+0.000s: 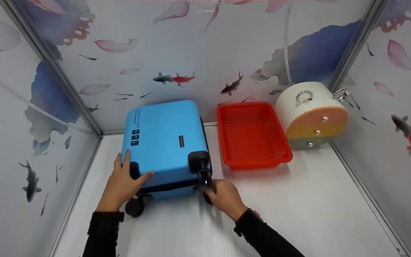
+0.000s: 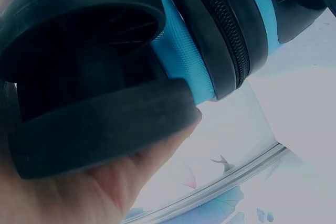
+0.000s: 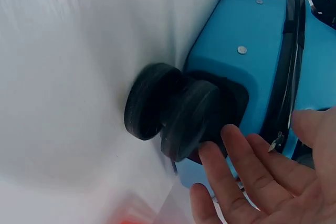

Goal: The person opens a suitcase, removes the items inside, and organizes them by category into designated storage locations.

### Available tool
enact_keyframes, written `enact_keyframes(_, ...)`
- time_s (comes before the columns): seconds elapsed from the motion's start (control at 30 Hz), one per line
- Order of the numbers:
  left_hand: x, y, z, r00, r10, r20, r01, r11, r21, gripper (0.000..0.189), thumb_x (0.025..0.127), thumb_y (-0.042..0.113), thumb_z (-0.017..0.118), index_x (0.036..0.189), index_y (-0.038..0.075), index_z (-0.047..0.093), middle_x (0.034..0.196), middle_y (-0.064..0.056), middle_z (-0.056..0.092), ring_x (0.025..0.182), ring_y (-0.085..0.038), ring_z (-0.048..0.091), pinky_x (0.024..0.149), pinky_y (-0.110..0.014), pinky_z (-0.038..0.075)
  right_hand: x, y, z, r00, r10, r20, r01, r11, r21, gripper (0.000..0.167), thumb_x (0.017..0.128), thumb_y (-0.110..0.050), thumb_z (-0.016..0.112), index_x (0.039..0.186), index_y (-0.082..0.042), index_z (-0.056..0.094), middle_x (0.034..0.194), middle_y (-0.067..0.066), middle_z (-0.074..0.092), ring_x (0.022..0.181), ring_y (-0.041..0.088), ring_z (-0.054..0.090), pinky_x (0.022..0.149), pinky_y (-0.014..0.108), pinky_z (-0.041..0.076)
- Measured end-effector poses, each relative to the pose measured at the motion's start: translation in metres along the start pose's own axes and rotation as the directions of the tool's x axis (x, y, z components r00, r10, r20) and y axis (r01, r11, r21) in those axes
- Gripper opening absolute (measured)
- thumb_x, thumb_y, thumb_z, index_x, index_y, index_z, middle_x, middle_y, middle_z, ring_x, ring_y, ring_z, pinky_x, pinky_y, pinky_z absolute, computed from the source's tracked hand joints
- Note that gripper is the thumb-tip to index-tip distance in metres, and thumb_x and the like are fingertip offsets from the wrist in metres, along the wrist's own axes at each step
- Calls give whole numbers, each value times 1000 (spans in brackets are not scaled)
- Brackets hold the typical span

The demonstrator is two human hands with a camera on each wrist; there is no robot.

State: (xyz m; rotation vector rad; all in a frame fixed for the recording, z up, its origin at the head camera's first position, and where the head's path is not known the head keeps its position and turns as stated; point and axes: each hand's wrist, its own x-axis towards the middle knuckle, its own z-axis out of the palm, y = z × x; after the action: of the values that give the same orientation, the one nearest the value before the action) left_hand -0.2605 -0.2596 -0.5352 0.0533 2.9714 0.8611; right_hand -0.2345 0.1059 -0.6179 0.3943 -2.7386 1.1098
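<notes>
A blue hard-shell suitcase lies flat with its wheeled end towards me. My left hand rests on its near left corner, fingers and thumb spread over the shell. In the left wrist view, a black caster wheel covers much of that palm. At the near right corner is my right hand. The right wrist view shows its fingers loosely bent beside the double wheel, with the thumb at the black zipper band. A small metal zipper pull sits between thumb and index finger, not pinched.
Right of the suitcase stands a red plastic basket. Beyond it, in the back right corner, is a white rounded case with a striped front and metal handles. Patterned wall panels enclose the white surface at the back and sides.
</notes>
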Motion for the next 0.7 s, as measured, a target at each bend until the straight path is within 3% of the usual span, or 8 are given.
enact_keyframes(0.2,0,-1,1,1000,12,8,-12,1000,5,133,92,92,57,178,16,-9,182,-34,-6,159,-64,35,122,-76,40,-2,4,5,999,-30,-35,29,999,-19,22,101,-11,75,79,-13,76,68,-5,63,68,7,53,64,28,47)
enact_keyframes(0.37,-2,0,1,1000,16,9,-16,1000,12,132,93,92,56,178,14,-9,182,-35,-5,155,-65,40,119,-75,43,-5,6,10,998,-61,6,60,995,82,28,105,-9,71,77,-11,70,69,-8,49,66,7,47,61,24,43)
enact_keyframes(0.57,-3,1,0,1000,21,5,-21,1000,13,132,93,91,56,178,14,-9,181,-36,-4,154,-66,40,119,-76,43,-11,6,21,985,-127,-119,137,988,76,30,100,-2,73,71,-9,70,65,-5,52,63,6,46,58,22,41)
enact_keyframes(0.7,-4,1,-1,1000,19,-6,-19,1000,18,132,93,92,55,178,15,-10,181,-36,-3,153,-66,42,118,-76,44,-16,2,31,961,-214,-174,218,976,2,16,99,1,74,85,-4,82,75,5,72,69,11,64,63,27,55)
